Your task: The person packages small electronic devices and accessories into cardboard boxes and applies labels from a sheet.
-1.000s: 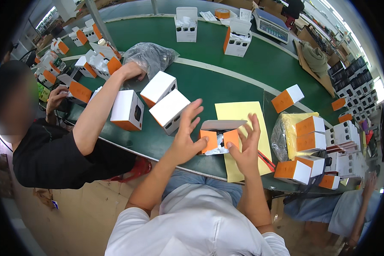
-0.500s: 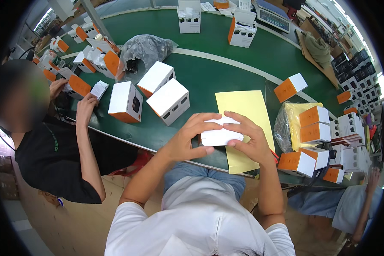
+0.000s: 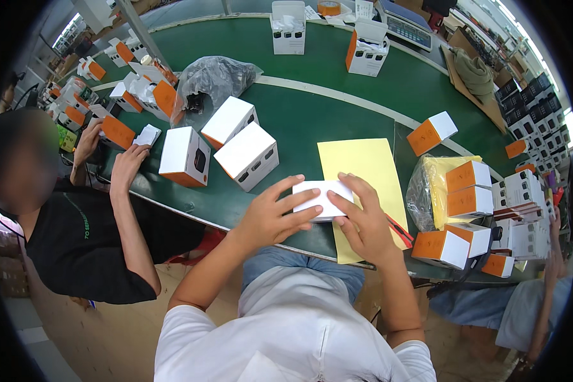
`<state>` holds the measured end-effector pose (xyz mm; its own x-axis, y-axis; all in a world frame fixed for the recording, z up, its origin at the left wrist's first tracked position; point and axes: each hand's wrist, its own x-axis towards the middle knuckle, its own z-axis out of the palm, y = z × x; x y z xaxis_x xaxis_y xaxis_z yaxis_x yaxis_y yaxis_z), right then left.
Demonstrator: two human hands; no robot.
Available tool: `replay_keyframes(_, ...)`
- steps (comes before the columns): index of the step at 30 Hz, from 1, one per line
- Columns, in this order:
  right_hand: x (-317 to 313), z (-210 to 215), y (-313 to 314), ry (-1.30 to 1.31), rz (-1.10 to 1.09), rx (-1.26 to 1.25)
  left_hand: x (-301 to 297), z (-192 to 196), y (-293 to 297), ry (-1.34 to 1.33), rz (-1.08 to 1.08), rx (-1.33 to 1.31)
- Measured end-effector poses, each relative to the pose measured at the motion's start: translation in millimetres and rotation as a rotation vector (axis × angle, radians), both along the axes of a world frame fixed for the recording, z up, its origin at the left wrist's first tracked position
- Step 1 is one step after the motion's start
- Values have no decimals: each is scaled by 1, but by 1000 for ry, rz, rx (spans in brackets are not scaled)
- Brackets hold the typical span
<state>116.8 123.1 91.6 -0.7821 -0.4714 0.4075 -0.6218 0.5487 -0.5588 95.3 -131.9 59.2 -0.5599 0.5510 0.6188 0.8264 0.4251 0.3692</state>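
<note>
Between my hands is a small white box point(image 3: 325, 188), over the left edge of a yellow sheet point(image 3: 363, 159) on the green table. My left hand point(image 3: 277, 213) grips its left side, with fingertips across the top. From the right, my right hand point(image 3: 365, 219) has its fingers on the top and right side. The underside of the box is hidden. Beside my right wrist lies a slim red and black tool point(image 3: 399, 232). Left of my hands stand larger white and orange cartons point(image 3: 248, 156), with pictures of a dark device on their sides.
A co-worker's hand point(image 3: 128, 167) is at a small white item on the left. A grey plastic bag point(image 3: 218, 79) lies behind the cartons. Orange and white boxes point(image 3: 440, 247) and a yellow padded packet point(image 3: 440, 175) crowd the right. Two open cartons point(image 3: 367, 54) stand at the back.
My fingers have shifted on the white box: the left fingers reach farther over its top, and the right fingers are spread and lifted. More of the red tool shows.
</note>
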Motion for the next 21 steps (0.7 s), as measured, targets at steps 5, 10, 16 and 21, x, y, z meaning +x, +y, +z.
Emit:
replay_keyframes(5, 4, -15, 0, -32, -39, -47, 4, -13, -2, 43, 12, 32)
replay_keyframes(10, 8, -57, 5, 90, 24, -324, 4, -18, 2, 36, -5, 62)
replay_keyframes(16, 15, -50, -6, -56, -35, -499, -1, 19, 8, -84, 63, 28)
replay_keyframes(21, -43, -5, 31, 54, -354, -479, -13, 26, 1, 16, 322, -215)
